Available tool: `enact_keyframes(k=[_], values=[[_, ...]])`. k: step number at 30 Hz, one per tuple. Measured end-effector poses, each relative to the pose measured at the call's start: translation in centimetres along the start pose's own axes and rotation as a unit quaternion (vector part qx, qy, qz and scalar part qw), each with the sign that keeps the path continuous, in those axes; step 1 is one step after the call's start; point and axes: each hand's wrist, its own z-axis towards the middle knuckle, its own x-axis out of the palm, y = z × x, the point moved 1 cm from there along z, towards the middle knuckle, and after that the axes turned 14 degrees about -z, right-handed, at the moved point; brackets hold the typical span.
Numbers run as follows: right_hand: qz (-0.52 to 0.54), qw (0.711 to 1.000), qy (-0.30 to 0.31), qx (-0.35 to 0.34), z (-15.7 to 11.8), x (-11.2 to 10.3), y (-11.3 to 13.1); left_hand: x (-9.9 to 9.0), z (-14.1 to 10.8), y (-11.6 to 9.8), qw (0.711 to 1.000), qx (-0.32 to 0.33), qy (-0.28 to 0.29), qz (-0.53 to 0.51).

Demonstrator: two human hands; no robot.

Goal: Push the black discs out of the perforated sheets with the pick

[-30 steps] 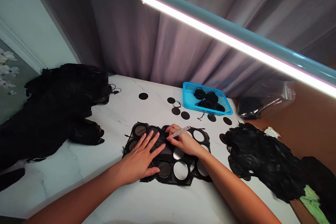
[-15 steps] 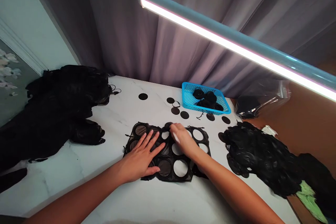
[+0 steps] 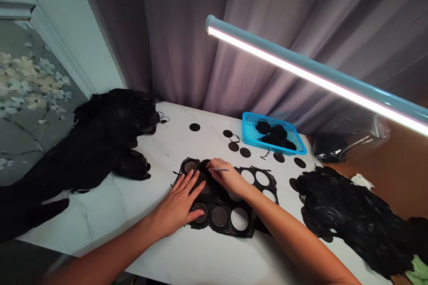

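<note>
Room to pass lies along the near white marble worktop (image 3: 180, 254), before the black cut-out sheet (image 3: 224, 230). Black heaps (image 3: 100, 142) (image 3: 351, 222) obstruct left and right; a blue basket (image 3: 249, 131) stands far.

A white surface (image 3: 110, 218) is veined with grey marbling, and a black sheet (image 3: 247, 231) is patterned with round holes. A bright blue mesh basket (image 3: 249, 131) is set before a mauve-grey curtain (image 3: 180, 31); cream and pale-blue flowers (image 3: 30, 84) are patterned on grey-green wallpaper.
</note>
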Motion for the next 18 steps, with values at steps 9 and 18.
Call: enact_keyframes(k=[9,18], values=[[0.108,0.993,0.048,0.013,-0.31,0.04,-0.62,-0.75,0.02,-0.37,0.999,-0.026,0.022,-0.006],[0.125,0.99,0.056,0.02,-0.23,0.31,-0.63,-0.67,0.02,-0.35,0.999,-0.024,0.024,-0.01]])
